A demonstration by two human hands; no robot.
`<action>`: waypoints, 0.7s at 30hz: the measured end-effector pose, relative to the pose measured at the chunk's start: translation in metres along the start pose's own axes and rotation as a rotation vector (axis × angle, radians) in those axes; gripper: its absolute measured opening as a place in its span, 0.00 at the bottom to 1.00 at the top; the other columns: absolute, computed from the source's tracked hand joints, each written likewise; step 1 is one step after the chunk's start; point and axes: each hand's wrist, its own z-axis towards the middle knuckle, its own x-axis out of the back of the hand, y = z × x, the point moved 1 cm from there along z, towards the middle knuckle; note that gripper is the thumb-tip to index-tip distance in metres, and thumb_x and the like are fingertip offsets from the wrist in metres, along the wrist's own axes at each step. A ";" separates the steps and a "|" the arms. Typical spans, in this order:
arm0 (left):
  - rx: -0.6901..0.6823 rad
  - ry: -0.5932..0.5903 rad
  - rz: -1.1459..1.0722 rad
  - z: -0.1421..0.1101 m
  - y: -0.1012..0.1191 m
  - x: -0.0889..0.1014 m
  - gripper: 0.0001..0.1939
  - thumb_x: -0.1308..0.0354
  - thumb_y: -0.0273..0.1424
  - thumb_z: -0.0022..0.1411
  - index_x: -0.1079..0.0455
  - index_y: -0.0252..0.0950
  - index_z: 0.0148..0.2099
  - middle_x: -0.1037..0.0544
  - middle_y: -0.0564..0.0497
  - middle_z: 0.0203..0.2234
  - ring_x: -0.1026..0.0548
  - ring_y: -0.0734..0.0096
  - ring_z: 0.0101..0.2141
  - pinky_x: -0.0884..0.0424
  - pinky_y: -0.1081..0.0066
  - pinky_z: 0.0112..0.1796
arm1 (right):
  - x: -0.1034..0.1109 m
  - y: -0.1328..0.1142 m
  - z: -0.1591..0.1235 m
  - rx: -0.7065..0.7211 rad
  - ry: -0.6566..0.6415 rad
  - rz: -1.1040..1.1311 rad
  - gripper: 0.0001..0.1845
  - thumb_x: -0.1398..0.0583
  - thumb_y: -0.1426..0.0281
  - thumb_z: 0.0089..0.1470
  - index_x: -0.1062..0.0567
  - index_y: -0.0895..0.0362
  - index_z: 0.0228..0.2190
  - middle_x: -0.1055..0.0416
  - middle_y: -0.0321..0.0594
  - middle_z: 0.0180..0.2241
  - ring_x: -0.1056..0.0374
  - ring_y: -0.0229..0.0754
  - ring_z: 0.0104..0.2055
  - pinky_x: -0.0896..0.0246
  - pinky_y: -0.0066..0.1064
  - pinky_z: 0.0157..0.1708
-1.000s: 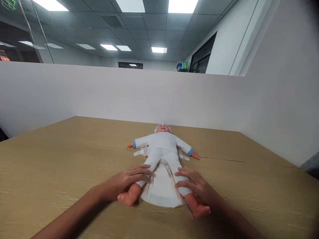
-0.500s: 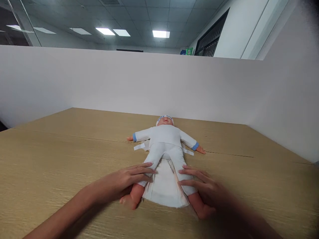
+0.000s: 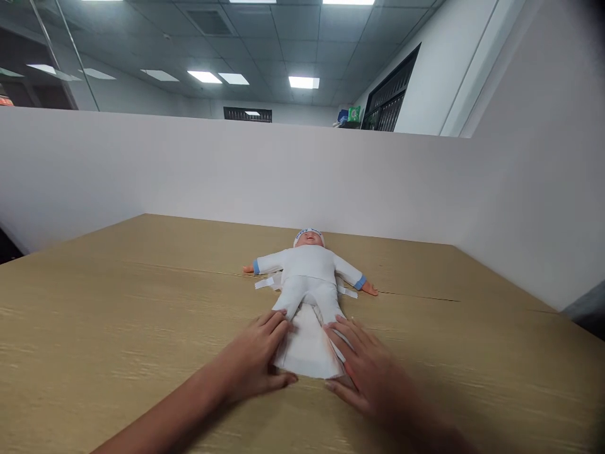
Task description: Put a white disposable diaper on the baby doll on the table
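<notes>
A baby doll in a white suit with blue cuffs lies face up, arms spread, its head toward the back wall. Under its hips and between its legs lies an unfolded white diaper, its tabs sticking out on both sides at the waist. My left hand rests over the doll's leg on the left, fingers apart, the thumb by the diaper's near corner. Over the other leg lies my right hand, fingers spread, its thumb near the opposite corner. My hands cover the doll's feet.
The wooden tabletop extends around the doll, with a seam running across it. A low white partition stands behind the table, and a white wall rises on the right.
Both hands have moved inward and the thumbs have come to the diaper's near corners. The doll's feet, visible before, are now covered. The camera view has tilted slightly upward.
</notes>
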 end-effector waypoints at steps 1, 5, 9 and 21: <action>0.011 0.005 0.033 0.001 0.001 -0.005 0.29 0.28 0.37 0.60 0.32 0.35 0.59 0.27 0.35 0.62 0.31 0.39 0.64 0.30 0.44 0.64 | -0.006 -0.003 0.000 0.002 0.023 -0.040 0.42 0.35 0.58 0.65 0.40 0.56 0.74 0.33 0.52 0.70 0.39 0.63 0.73 0.36 0.60 0.71; 0.032 0.004 0.152 0.006 0.001 -0.012 0.16 0.41 0.22 0.64 0.30 0.36 0.54 0.26 0.37 0.59 0.33 0.41 0.63 0.31 0.45 0.63 | -0.021 -0.008 0.003 -0.051 0.088 -0.162 0.35 0.41 0.80 0.59 0.30 0.57 0.67 0.27 0.51 0.65 0.35 0.62 0.71 0.31 0.56 0.67; 0.022 0.047 0.043 0.011 -0.003 0.003 0.09 0.46 0.25 0.70 0.29 0.38 0.50 0.23 0.42 0.52 0.31 0.47 0.55 0.29 0.48 0.57 | -0.015 -0.003 0.012 -0.144 0.100 -0.080 0.32 0.48 0.85 0.58 0.24 0.53 0.59 0.22 0.47 0.57 0.26 0.56 0.59 0.26 0.48 0.54; 0.155 0.384 -0.717 0.131 -0.066 0.027 0.21 0.40 0.53 0.68 0.28 0.38 0.41 0.22 0.44 0.44 0.28 0.49 0.52 0.35 0.48 0.62 | -0.008 0.077 0.110 -0.559 0.419 0.719 0.23 0.43 0.46 0.64 0.24 0.52 0.36 0.24 0.46 0.40 0.30 0.53 0.48 0.36 0.43 0.54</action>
